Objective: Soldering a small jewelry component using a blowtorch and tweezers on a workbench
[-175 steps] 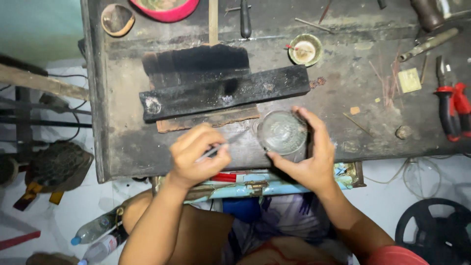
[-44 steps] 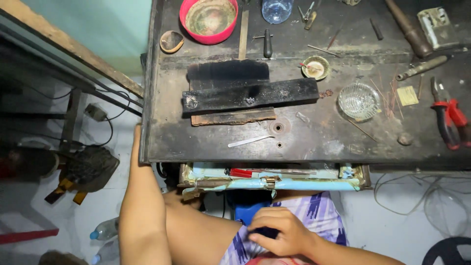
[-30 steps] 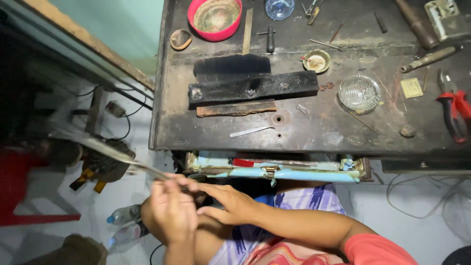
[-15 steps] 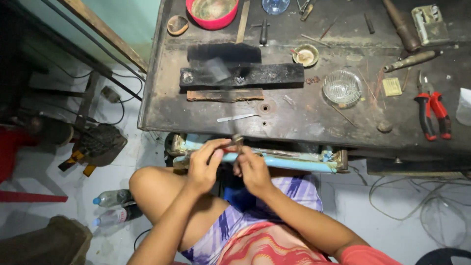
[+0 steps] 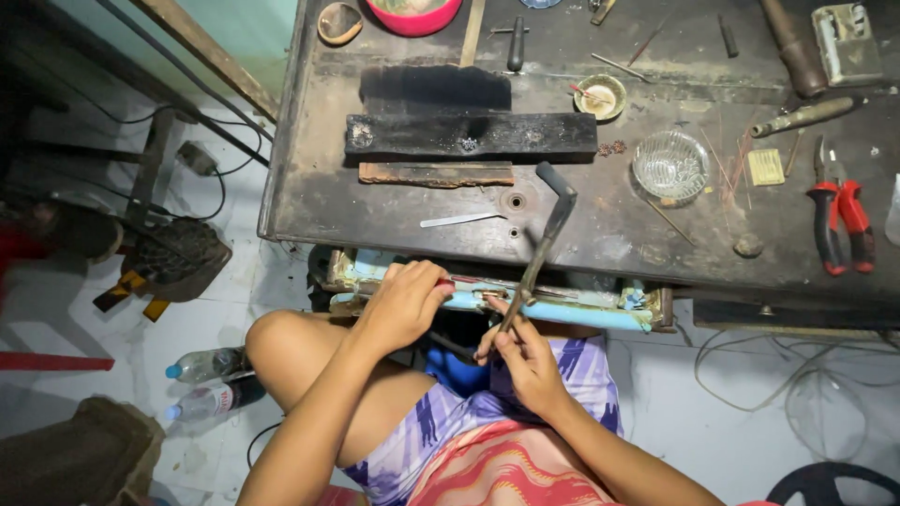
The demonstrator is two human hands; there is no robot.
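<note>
While the right hand [image 5: 530, 361] pinches the lower end of a dark bent-handled tool [image 5: 544, 245], the left hand [image 5: 403, 305] curls over the front edge of a pale blue open drawer [image 5: 562, 312] and seems to grip something red there. The tool rises slanting from the fingers, crosses the drawer and ends with its angled black grip above the workbench [image 5: 600, 234], just in front of the charred wooden block [image 5: 469, 136].

Behind that block's right end sits a small brass dish [image 5: 601, 96]. To the block's right stands a clear cut-glass bowl [image 5: 670, 166], beyond it a small yellow square card [image 5: 766, 167], then red-handled pliers [image 5: 837, 223]. A thin metal strip [image 5: 461, 220] lies in front of the block, with a flat rusty bar [image 5: 436, 173] between them. Behind the block's left end is a red bowl [image 5: 414, 11]. On the floor, well left of the block, lie two clear plastic bottles with blue caps [image 5: 204, 379], one with a red-and-white label.

Half a second earlier both hands worked close together at the drawer's edge with no long tool showing over the bench; now they are apart and the tool stands up across it.
</note>
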